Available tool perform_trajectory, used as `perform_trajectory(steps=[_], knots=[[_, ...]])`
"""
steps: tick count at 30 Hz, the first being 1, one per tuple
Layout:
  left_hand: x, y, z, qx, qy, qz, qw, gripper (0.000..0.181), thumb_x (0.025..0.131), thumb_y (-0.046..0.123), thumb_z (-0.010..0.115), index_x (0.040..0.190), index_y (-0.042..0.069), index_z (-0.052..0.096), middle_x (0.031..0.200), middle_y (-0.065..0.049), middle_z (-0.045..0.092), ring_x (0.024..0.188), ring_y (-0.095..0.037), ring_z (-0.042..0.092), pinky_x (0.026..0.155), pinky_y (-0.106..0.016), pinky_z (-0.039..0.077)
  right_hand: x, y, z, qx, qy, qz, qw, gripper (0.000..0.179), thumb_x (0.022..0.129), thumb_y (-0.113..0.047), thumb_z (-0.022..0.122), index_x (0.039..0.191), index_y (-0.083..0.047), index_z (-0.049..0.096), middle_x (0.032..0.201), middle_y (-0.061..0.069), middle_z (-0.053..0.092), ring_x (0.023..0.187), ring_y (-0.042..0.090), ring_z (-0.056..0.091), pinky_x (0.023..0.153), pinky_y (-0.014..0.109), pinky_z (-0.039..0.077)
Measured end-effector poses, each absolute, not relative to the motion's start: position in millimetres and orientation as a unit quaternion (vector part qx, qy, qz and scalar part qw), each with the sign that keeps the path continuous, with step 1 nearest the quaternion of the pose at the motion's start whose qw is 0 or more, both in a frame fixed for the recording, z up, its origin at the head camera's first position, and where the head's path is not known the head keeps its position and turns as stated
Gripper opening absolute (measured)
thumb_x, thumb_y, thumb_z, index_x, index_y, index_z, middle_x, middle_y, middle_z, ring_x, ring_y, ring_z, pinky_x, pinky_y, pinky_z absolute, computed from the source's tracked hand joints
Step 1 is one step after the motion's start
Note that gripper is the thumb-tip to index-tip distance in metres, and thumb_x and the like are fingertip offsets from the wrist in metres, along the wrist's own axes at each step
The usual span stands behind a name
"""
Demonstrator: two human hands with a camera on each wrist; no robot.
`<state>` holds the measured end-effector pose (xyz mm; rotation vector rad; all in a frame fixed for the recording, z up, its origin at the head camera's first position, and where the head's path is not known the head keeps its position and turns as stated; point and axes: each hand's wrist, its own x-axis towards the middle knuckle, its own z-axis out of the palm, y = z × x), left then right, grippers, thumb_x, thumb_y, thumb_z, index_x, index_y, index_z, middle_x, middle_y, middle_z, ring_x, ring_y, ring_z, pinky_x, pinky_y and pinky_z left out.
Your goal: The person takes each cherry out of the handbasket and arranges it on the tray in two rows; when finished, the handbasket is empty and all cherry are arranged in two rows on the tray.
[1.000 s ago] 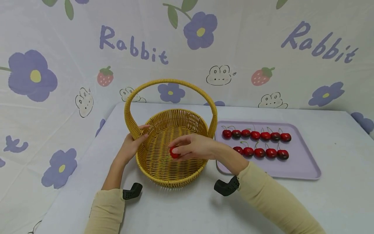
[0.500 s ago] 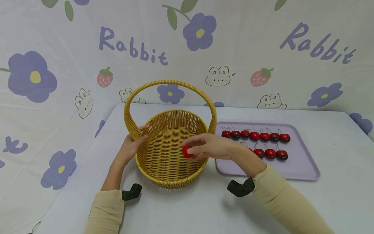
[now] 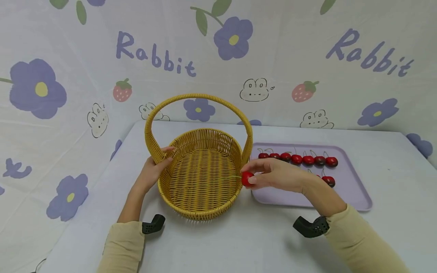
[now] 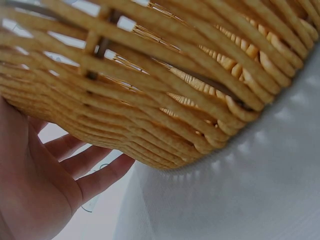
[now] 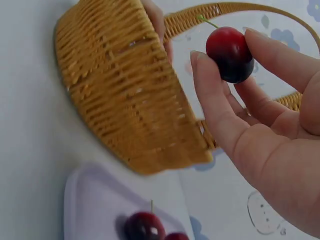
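My right hand (image 3: 278, 175) pinches a cherry (image 3: 247, 179) between thumb and fingertips, above the gap between the basket and the tray. In the right wrist view this cherry (image 5: 229, 54) is red on top and dark below, with a short green stem. On the left, my left hand (image 3: 152, 171) holds the rim of a yellow woven basket (image 3: 201, 214) at the foot of its tall handle. No cherries show inside the basket. Several more cherries (image 3: 308, 160) lie in two rows on a lilac tray (image 3: 351, 189); my right hand hides part of the front row.
The white table (image 3: 218, 248) stretches in front of the basket and to the tray's right. A patterned cloth (image 3: 218, 49) hangs behind and at the left. The basket handle (image 3: 199, 97) arches high over the basket.
My right hand has moved right with the cherry, from over the basket's middle to past its right rim, near the tray. My left hand and the basket have stayed in place.
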<state>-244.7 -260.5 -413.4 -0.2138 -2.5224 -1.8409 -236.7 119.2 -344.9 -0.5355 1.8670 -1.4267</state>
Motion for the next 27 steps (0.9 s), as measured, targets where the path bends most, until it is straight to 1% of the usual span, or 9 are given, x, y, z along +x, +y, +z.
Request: perform_trajectory(steps=[5, 8, 13, 16, 20, 24, 27], knots=[[-244, -260, -413, -0.066, -0.809, -0.584, 0.008, 0.041, 0.101, 0.016, 0.049, 0.14, 0.005, 0.045, 0.144, -0.019, 0.04, 0.134, -0.035, 0.034, 0.107, -0.053, 0.025, -234, 142, -349, -0.205, 0.759, -0.517, 0.338, 0.043, 0.09, -0.024, 0.068, 0.128, -0.01, 0.055, 0.12, 0.013, 0.057, 0.106, 0.032, 0.059, 0.092, 0.04, 0.047], [-244, -260, -412, -0.064, -0.811, -0.582, 0.007, 0.041, 0.1, 0.016, 0.049, 0.14, 0.005, 0.045, 0.144, -0.019, 0.04, 0.133, -0.035, 0.034, 0.107, -0.053, 0.026, -232, 157, -354, -0.207, 0.756, -0.519, 0.34, 0.043, 0.09, -0.022, 0.067, 0.13, -0.007, 0.056, 0.124, 0.016, 0.055, 0.107, 0.032, 0.058, 0.091, 0.037, 0.048], [-244, -260, -412, -0.063, -0.812, -0.58, 0.005, 0.042, 0.1, 0.017, 0.049, 0.14, 0.005, 0.045, 0.145, -0.019, 0.039, 0.133, -0.036, 0.034, 0.107, -0.053, 0.026, -230, 181, -360, -0.192, 0.753, -0.533, 0.334, 0.041, 0.092, -0.018, 0.065, 0.129, -0.004, 0.055, 0.126, 0.019, 0.053, 0.109, 0.031, 0.054, 0.091, 0.037, 0.048], [-244, -261, -412, -0.064, -0.81, -0.583, 0.004, 0.042, 0.1, 0.018, 0.049, 0.14, 0.004, 0.045, 0.145, -0.019, 0.039, 0.134, -0.036, 0.034, 0.107, -0.053, 0.025, -229, 193, -362, -0.179, 0.752, -0.544, 0.325, 0.041, 0.091, -0.016, 0.065, 0.128, -0.001, 0.054, 0.123, 0.017, 0.052, 0.108, 0.031, 0.052, 0.091, 0.038, 0.048], [-244, -261, -412, -0.064, -0.81, -0.583, 0.002, 0.043, 0.1, 0.018, 0.049, 0.14, 0.003, 0.044, 0.146, -0.018, 0.038, 0.134, -0.036, 0.033, 0.107, -0.054, 0.025, -228, 210, -364, -0.171, 0.755, -0.549, 0.315, 0.041, 0.092, -0.013, 0.063, 0.128, 0.002, 0.052, 0.12, 0.016, 0.053, 0.106, 0.029, 0.054, 0.089, 0.037, 0.049], [-244, -261, -412, -0.065, -0.81, -0.582, 0.002, 0.043, 0.1, 0.018, 0.049, 0.14, 0.003, 0.044, 0.146, -0.018, 0.038, 0.133, -0.037, 0.034, 0.107, -0.054, 0.025, -227, 227, -365, -0.168, 0.753, -0.557, 0.307, 0.039, 0.093, -0.011, 0.06, 0.128, 0.003, 0.049, 0.117, 0.014, 0.056, 0.103, 0.026, 0.057, 0.087, 0.034, 0.05], [-244, -261, -413, -0.066, -0.81, -0.583, 0.002, 0.043, 0.1, 0.017, 0.049, 0.14, 0.003, 0.044, 0.146, -0.018, 0.038, 0.134, -0.036, 0.034, 0.107, -0.054, 0.025, -227, 240, -366, -0.157, 0.748, -0.57, 0.303, 0.036, 0.094, -0.009, 0.058, 0.128, 0.001, 0.049, 0.114, 0.011, 0.058, 0.102, 0.025, 0.058, 0.087, 0.032, 0.05]])
